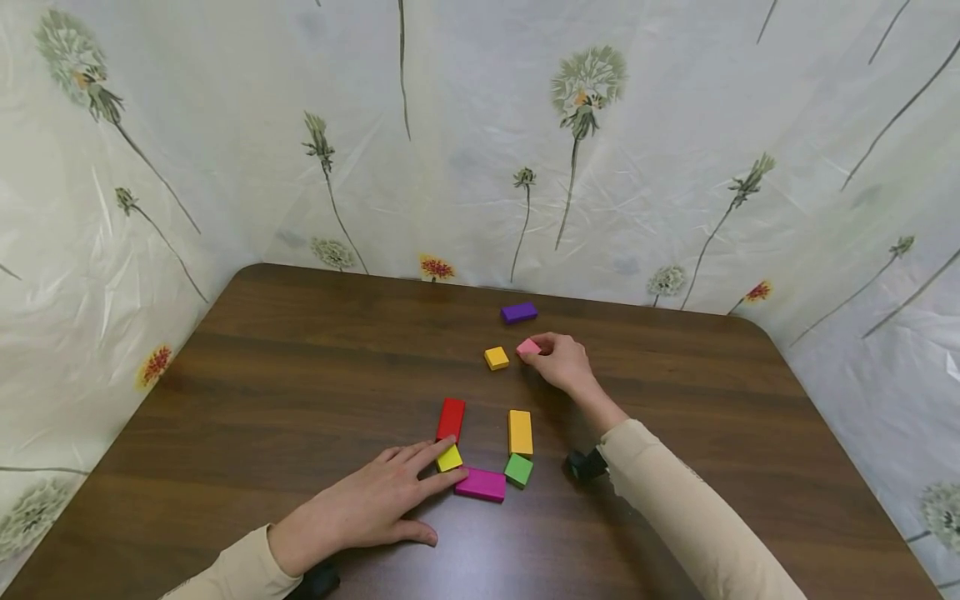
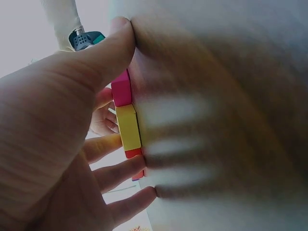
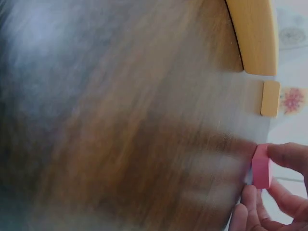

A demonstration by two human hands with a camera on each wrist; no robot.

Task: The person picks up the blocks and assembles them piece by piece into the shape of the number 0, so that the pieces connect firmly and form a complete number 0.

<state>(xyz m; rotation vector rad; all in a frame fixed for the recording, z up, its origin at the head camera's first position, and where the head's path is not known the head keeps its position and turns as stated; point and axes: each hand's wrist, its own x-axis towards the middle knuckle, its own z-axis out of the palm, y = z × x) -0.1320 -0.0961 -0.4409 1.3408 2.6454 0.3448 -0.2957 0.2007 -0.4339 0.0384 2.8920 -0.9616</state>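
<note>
Between thumb and fingers, my right hand (image 1: 557, 362) pinches a small pink block (image 1: 528, 347) at the table surface; the right wrist view shows the pink block (image 3: 262, 166) in that pinch. My left hand (image 1: 375, 497) lies with fingers spread, its fingertips touching a yellow block (image 1: 449, 459) and a magenta block (image 1: 483, 485). A red block (image 1: 452, 418) extends away from the yellow one. Right of the magenta block sits a green block (image 1: 519, 470), with a longer orange-yellow block (image 1: 521, 432) behind it.
A small orange-yellow block (image 1: 497, 358) stands just left of the pink one, and a purple block (image 1: 519, 312) lies farther back. The brown wooden table (image 1: 315, 350) ends at a flower-patterned curtain (image 1: 450, 167).
</note>
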